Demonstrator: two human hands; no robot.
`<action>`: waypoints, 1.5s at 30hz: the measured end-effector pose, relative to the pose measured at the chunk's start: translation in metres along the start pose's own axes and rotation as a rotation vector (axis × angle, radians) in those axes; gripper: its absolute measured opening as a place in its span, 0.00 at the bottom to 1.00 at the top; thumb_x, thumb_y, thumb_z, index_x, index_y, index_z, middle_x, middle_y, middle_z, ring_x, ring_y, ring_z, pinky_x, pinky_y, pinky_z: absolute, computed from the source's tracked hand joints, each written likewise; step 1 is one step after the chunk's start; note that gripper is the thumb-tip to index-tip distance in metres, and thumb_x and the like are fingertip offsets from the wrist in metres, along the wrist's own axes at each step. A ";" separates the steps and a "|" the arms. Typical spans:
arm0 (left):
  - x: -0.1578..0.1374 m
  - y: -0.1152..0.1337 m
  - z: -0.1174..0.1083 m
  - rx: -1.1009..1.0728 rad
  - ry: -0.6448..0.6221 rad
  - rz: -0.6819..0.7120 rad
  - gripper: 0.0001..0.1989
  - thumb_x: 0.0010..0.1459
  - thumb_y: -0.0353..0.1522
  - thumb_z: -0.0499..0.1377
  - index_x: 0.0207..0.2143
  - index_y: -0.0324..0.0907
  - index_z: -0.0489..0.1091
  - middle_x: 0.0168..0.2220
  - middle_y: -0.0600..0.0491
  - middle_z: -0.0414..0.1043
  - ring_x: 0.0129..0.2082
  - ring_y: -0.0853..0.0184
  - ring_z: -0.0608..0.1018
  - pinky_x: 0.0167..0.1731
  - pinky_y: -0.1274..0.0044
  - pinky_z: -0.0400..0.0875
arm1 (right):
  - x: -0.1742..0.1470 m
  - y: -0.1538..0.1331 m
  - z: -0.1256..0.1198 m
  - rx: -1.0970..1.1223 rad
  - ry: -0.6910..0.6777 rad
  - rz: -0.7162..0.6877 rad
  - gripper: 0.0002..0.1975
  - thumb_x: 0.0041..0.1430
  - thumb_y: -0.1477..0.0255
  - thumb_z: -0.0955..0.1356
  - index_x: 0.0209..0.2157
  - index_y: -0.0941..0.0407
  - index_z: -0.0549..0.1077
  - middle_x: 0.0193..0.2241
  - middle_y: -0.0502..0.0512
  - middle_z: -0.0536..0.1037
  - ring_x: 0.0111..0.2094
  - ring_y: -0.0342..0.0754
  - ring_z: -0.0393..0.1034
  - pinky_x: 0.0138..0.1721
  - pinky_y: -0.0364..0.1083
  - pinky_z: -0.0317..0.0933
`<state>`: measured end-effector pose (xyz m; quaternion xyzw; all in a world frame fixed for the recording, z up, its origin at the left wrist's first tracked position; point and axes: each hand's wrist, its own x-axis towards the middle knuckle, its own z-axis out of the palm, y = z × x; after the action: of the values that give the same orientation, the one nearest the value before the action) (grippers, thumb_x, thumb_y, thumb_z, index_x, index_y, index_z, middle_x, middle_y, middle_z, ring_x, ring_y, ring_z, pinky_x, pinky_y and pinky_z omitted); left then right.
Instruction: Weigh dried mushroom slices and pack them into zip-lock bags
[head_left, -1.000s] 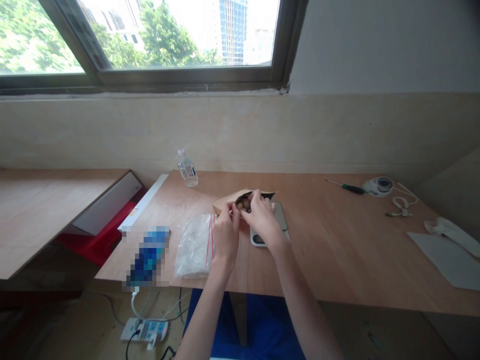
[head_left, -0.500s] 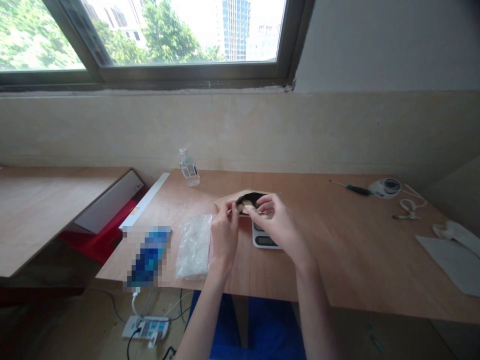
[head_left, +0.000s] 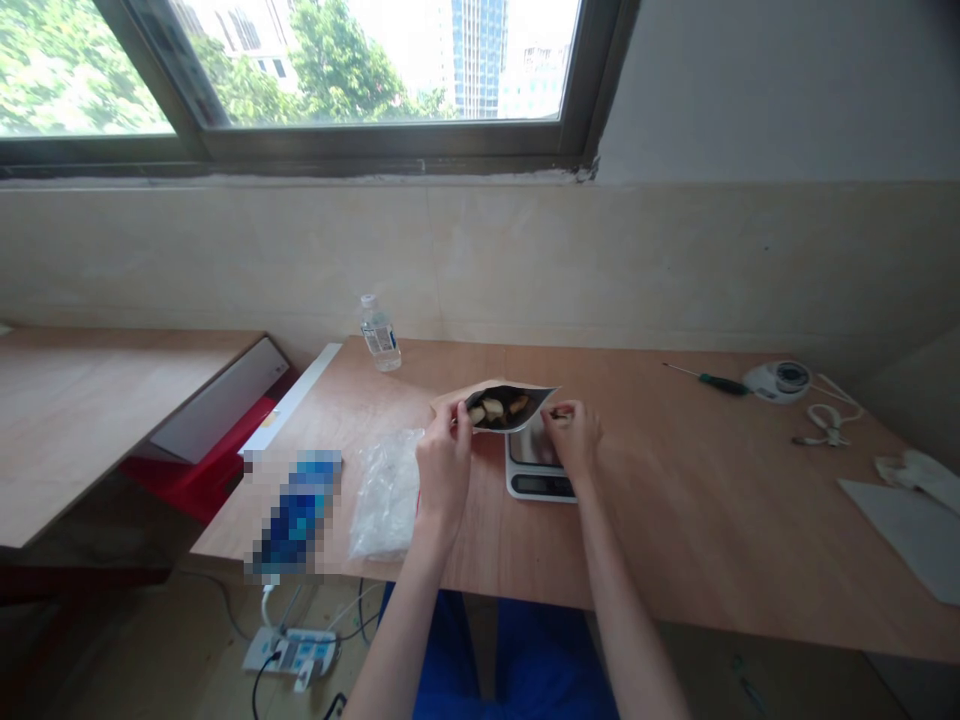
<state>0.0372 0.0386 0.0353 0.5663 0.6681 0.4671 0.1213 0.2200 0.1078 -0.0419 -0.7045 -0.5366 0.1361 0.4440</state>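
My left hand [head_left: 444, 465] is closed on the left edge of a brown paper pouch [head_left: 450, 400], which is tilted with its dark-lined mouth open towards me. Several pale and brown dried pieces [head_left: 493, 408] lie inside the mouth. To the right of the pouch, my right hand [head_left: 576, 440] is closed, with a small pale-brown dried piece [head_left: 560, 413] showing at its fingertips. Beneath the hands sits a white digital scale [head_left: 511, 478] with a metal plate and a dark display, partly covered by the pouch and my right hand.
A clear plastic bag [head_left: 382, 505] lies left of my left hand, beside a blurred-out blue phone [head_left: 296, 515]. A water bottle [head_left: 381, 340] stands at the back. Far right are a screwdriver [head_left: 720, 384], a white dome camera [head_left: 776, 381] with its cable, and a white sheet [head_left: 900, 530].
My right hand has moved from the pouch mouth to its right side, over the scale, with a small piece in its fingers. The pouch's contents and more of the scale are now uncovered.
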 end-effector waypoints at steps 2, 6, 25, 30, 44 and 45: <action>0.001 0.000 0.000 -0.003 -0.003 0.001 0.14 0.63 0.36 0.47 0.42 0.41 0.69 0.35 0.48 0.77 0.33 0.63 0.79 0.31 0.76 0.67 | -0.004 -0.004 0.002 -0.153 -0.037 -0.090 0.14 0.53 0.60 0.66 0.33 0.57 0.71 0.40 0.63 0.72 0.47 0.60 0.61 0.48 0.62 0.52; 0.000 0.001 0.000 0.038 -0.009 0.006 0.14 0.64 0.36 0.47 0.42 0.41 0.69 0.34 0.48 0.77 0.32 0.63 0.78 0.29 0.76 0.66 | -0.027 -0.032 -0.025 0.037 0.139 -0.253 0.11 0.60 0.65 0.60 0.36 0.56 0.70 0.40 0.60 0.71 0.46 0.54 0.63 0.50 0.57 0.54; -0.018 -0.002 0.008 0.075 0.039 0.034 0.13 0.64 0.36 0.47 0.39 0.41 0.69 0.33 0.48 0.77 0.29 0.64 0.79 0.26 0.77 0.65 | -0.047 -0.122 -0.028 -0.357 -0.518 -0.342 0.19 0.61 0.62 0.62 0.47 0.62 0.68 0.41 0.67 0.76 0.45 0.57 0.69 0.46 0.52 0.56; -0.018 -0.002 0.008 0.080 0.040 0.045 0.13 0.64 0.35 0.47 0.40 0.41 0.69 0.33 0.48 0.77 0.28 0.65 0.78 0.25 0.77 0.65 | -0.048 -0.113 -0.024 -0.225 -0.401 -0.277 0.18 0.57 0.62 0.66 0.44 0.59 0.71 0.41 0.65 0.74 0.45 0.57 0.68 0.45 0.51 0.59; -0.006 -0.004 0.001 0.046 0.057 0.034 0.13 0.63 0.37 0.48 0.38 0.41 0.70 0.29 0.51 0.76 0.26 0.67 0.77 0.26 0.79 0.63 | -0.069 -0.092 -0.059 0.401 -0.012 -0.301 0.11 0.60 0.65 0.65 0.42 0.53 0.73 0.43 0.56 0.77 0.46 0.50 0.70 0.50 0.51 0.62; -0.003 -0.004 0.000 0.057 0.062 0.033 0.13 0.63 0.36 0.48 0.37 0.41 0.70 0.28 0.51 0.76 0.26 0.67 0.76 0.25 0.79 0.62 | -0.069 -0.082 -0.059 0.416 0.063 -0.256 0.12 0.60 0.64 0.64 0.43 0.54 0.73 0.44 0.57 0.76 0.46 0.50 0.71 0.50 0.51 0.63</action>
<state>0.0359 0.0363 0.0310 0.5658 0.6752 0.4670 0.0766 0.1808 0.0220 0.0351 -0.5283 -0.5677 0.1642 0.6096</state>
